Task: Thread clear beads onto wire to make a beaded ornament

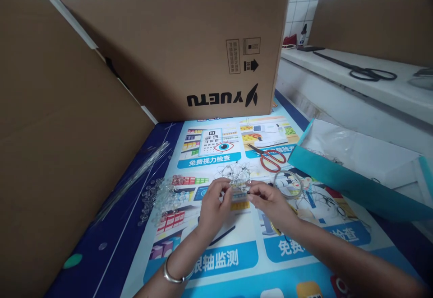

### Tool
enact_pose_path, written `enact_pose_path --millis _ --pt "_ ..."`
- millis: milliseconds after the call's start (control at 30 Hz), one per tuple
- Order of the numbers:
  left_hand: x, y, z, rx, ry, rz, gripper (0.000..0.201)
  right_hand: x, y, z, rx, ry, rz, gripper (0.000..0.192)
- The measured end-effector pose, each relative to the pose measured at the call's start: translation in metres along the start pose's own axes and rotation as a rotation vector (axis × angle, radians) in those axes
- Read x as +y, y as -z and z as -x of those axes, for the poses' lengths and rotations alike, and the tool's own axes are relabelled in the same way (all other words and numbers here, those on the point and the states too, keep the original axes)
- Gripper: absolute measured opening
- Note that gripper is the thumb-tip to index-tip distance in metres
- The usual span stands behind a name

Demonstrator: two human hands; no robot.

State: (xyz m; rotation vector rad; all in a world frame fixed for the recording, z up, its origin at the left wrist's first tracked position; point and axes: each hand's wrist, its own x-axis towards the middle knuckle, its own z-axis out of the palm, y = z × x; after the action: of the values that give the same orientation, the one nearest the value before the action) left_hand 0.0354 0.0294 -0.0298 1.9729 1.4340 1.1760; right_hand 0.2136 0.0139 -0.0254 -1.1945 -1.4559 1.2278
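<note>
In the middle of the printed table cover, my left hand (217,204) and my right hand (272,202) face each other with fingertips pinched. Between and just beyond them is a tangle of thin wire with small clear beads (236,171), held at its near edge by both hands. Its fine detail is too small to make out. Left of my left hand lies a heap of clear beads (160,198). Beyond my right hand are red-handled scissors (273,160) and a wire coil (288,184). A yellow-handled tool (275,226) is partly hidden under my right hand.
Loose wire pieces (326,204) lie right of my right hand, before a teal-sided box (341,178). Straight thin strands (138,174) lie at left. Large cardboard panels (162,49) wall off the back and left. Black scissors (367,73) rest on a ledge.
</note>
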Motion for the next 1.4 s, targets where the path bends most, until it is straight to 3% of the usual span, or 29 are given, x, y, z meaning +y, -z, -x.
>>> enact_pose_path --millis 200,367,567,667,800,1000,1133,1400 --pt "0.009 0.005 0.005 -0.039 0.181 0.128 0.012 -0.007 0.002 0.000 -0.018 -0.031 -0.186 0.016" --pt "0.012 0.004 0.011 -0.085 0.240 0.221 0.014 -0.006 0.002 0.000 -0.038 -0.054 -0.290 0.012" --pt "0.016 0.007 0.011 -0.114 0.276 0.180 0.016 -0.002 0.000 0.000 -0.030 -0.104 -0.368 0.012" --pt "0.013 0.005 0.011 -0.143 0.248 0.071 0.016 -0.002 0.000 0.000 -0.042 -0.114 -0.418 0.012" --pt "0.008 0.000 0.014 -0.170 0.163 -0.215 0.029 -0.003 0.000 0.002 -0.066 -0.113 -0.465 0.012" --pt "0.002 -0.003 0.014 -0.040 -0.110 -0.530 0.022 0.000 0.000 0.001 -0.091 -0.099 -0.490 0.009" --pt "0.000 -0.003 0.014 0.021 -0.185 -0.510 0.020 0.002 0.001 0.000 -0.111 -0.095 -0.507 0.009" --pt "0.013 0.007 0.013 0.003 0.082 -0.241 0.019 0.004 0.007 0.002 -0.087 -0.115 -0.497 0.008"
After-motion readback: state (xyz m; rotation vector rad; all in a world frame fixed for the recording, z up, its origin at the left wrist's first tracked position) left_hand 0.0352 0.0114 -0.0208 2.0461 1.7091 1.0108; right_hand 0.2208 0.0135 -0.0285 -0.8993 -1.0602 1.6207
